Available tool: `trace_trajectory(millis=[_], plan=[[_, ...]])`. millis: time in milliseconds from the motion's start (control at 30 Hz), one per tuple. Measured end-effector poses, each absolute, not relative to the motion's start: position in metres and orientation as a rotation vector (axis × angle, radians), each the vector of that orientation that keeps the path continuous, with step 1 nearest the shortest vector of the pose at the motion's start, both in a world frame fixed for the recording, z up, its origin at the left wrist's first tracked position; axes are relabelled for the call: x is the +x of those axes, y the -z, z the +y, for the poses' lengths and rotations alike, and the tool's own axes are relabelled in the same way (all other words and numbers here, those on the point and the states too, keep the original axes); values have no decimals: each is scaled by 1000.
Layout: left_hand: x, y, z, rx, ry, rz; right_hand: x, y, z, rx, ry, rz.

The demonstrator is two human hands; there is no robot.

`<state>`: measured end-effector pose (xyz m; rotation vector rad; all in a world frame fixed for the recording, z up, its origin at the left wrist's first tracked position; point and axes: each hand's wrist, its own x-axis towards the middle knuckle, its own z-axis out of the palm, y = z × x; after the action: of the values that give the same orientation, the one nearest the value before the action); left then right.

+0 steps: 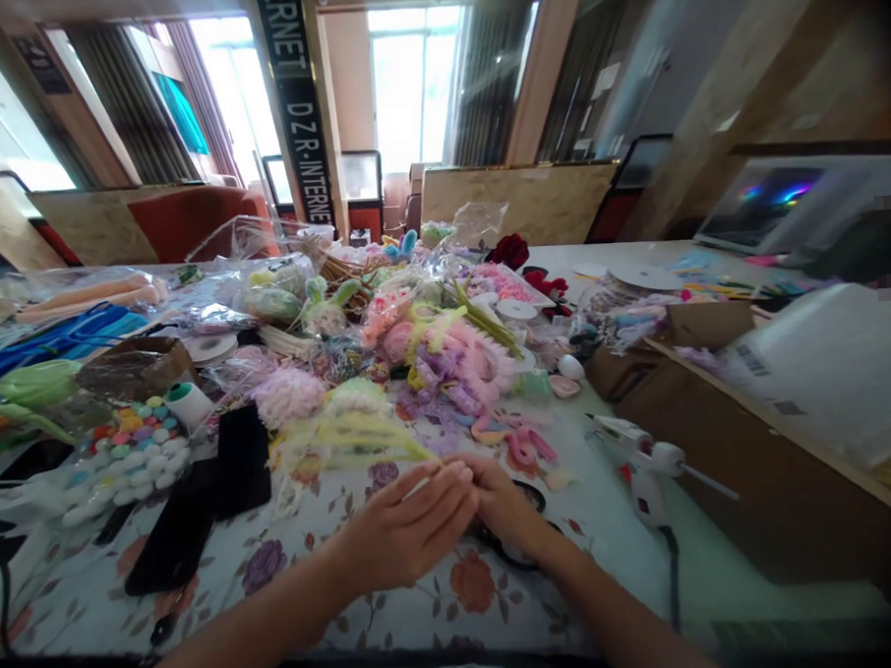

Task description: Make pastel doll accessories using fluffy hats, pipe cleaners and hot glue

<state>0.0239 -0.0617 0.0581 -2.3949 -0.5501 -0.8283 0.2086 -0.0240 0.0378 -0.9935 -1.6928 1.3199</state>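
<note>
Both my hands meet low over a floral tablecloth (398, 602) near the table's front edge. My left hand (406, 528) lies palm down with its fingers held straight and together, tips against my right hand (503, 504). The right hand's fingers curl inward, partly hidden behind the left fingertips, and seem to pinch something thin and pale that I cannot make out. Black scissors (510, 553) lie under the right wrist. Just beyond the hands lie pink chenille shapes (524, 447) and a pale yellow-green fluffy bundle (353, 427).
A white glue gun (643, 463) rests to the right, beside an open cardboard box (723, 440). Black phones or cases (240, 461) lie at left, next to a bag of coloured pompoms (133, 451). Heaps of craft supplies (431, 344) cover the table behind.
</note>
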Motion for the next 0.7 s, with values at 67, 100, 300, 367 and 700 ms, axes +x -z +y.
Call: trace_trajectory(millis=[67, 100, 300, 367, 700], plan=[[28, -56, -56, -2391, 777, -642, 206, -46, -34, -941, -1319, -1845], [27, -54, -53, -2404, 766, -686, 207, -50, -38, -932, -1314, -1908], [6, -43, -59, -2545, 720, -549, 225, -68, -55, -829, -1607, -2116], [-5, -43, -63, -2579, 745, -454, 233, -70, -57, -791, -1819, -2082], [-68, -35, -22, -2464, 1269, -875, 255, -75, -33, -956, -1357, -2105]])
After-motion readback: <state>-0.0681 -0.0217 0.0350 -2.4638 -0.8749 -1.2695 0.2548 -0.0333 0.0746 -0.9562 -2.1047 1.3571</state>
